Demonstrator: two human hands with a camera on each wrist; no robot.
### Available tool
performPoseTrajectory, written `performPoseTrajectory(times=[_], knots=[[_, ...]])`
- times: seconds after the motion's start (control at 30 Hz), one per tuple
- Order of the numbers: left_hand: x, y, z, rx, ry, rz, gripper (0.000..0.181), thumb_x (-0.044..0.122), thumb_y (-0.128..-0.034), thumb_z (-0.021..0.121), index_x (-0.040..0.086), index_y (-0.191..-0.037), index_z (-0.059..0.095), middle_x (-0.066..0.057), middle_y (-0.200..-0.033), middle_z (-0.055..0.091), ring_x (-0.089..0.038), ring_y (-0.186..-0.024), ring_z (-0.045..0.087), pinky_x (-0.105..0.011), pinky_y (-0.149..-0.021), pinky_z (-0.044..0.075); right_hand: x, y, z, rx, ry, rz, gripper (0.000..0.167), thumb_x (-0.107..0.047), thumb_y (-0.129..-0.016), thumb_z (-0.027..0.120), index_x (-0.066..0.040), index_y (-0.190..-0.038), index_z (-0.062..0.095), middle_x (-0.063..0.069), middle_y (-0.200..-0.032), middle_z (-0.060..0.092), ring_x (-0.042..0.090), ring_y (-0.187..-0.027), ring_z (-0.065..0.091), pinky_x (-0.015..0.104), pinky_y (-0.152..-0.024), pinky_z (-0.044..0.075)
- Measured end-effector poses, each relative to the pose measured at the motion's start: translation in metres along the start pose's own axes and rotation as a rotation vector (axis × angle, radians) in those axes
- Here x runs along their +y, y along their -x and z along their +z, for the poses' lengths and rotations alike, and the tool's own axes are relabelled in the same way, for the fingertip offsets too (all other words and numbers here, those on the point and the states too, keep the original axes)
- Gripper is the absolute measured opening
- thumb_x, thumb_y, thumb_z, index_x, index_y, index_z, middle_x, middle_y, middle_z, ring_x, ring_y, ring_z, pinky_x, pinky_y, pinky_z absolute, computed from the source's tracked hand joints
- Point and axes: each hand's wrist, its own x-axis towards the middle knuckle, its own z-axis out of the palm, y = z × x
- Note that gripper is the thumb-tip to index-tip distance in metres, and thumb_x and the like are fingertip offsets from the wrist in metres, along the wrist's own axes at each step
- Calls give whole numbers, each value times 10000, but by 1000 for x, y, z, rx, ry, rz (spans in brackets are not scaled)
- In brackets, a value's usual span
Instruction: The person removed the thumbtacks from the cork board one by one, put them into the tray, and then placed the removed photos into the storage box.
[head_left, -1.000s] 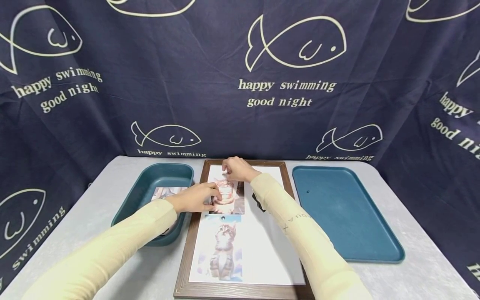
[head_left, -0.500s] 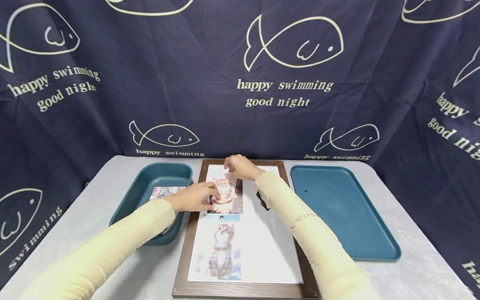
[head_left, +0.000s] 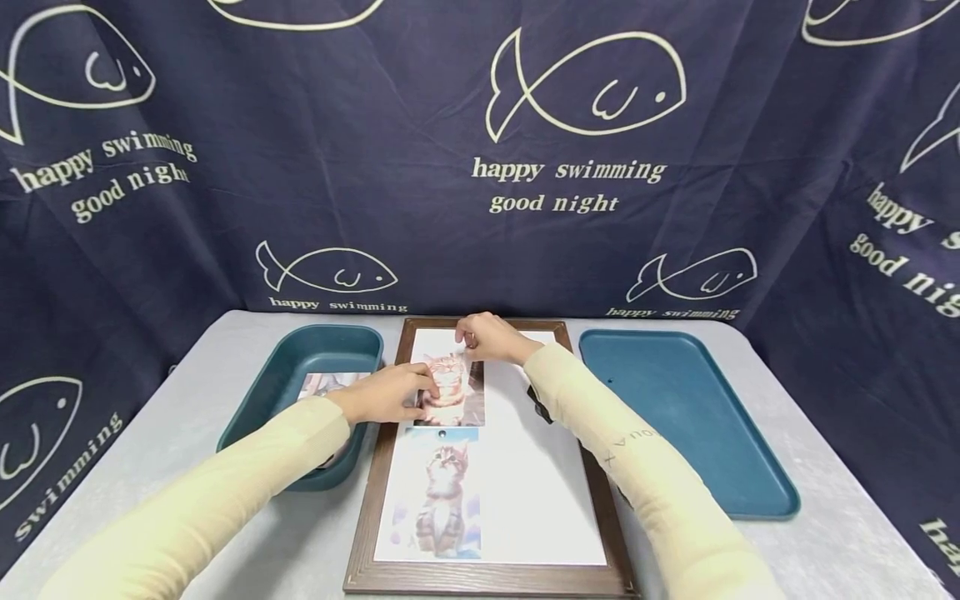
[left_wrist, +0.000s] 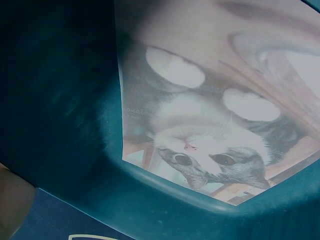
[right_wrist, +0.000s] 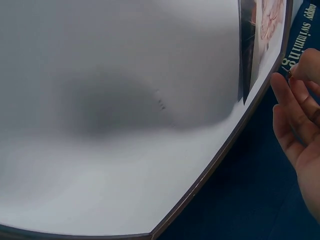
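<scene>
The left hand (head_left: 386, 393) rests its fingers on the left part of an orange cat picture (head_left: 472, 404), which lies on a white board (head_left: 536, 500). Over the top right corner of that picture is the right hand (head_left: 495, 338). In the right wrist view the right hand (right_wrist: 305, 120) pinches a small brownish thing (right_wrist: 289, 74) between thumb and a finger; what it is stays unclear. Below lies a striped kitten picture (head_left: 442, 508) with a dark round pin (head_left: 442, 433) at its top edge.
A teal bin (head_left: 258, 400) on the left holds a grey-and-white cat picture (left_wrist: 200, 135). To the right lies a shallow teal tray (head_left: 690, 417). A brown frame (head_left: 487, 578) borders the board. Behind the table hangs a dark blue cloth (head_left: 420, 108).
The right hand has shifted a little to the right along the top of the orange cat picture, with its forearm. The left hand stays on the picture.
</scene>
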Motion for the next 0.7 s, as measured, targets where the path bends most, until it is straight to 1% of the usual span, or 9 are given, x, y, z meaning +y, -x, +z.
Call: performPoseTrajectory(times=[0.2,0.4,0.53,0.7], knots=[[-1,0,1,2,4,0,271,241,-815,683,123,-1056,652,-17,-1039,568,-180,-916,581,-335,-800,479,5,10,-1,13,3,-23,204,-35,-751,640,-46,-955,644,31,-778,597,121,-676,534,226,-608,429],[-1,0,2,8,-1,8,265,240,-814,683,121,-1050,652,-20,-1032,571,-184,-918,581,-343,-800,480,13,23,-3,23,-29,-25,204,-11,-742,616,-44,-941,649,38,-774,604,123,-677,529,239,-615,423],[-1,0,2,6,-2,8,256,238,-816,680,120,-1042,654,-22,-1030,574,-182,-916,582,-350,-810,478,21,32,-5,37,-39,-41,215,5,-728,622,-40,-936,650,34,-763,603,128,-690,533,244,-627,432],[1,-1,1,-1,-3,2,251,242,-820,677,128,-1041,653,-18,-1031,573,-179,-918,578,-351,-812,477,31,43,-8,52,-55,-53,218,15,-727,644,-7,-944,636,58,-778,627,153,-715,570,261,-662,465]])
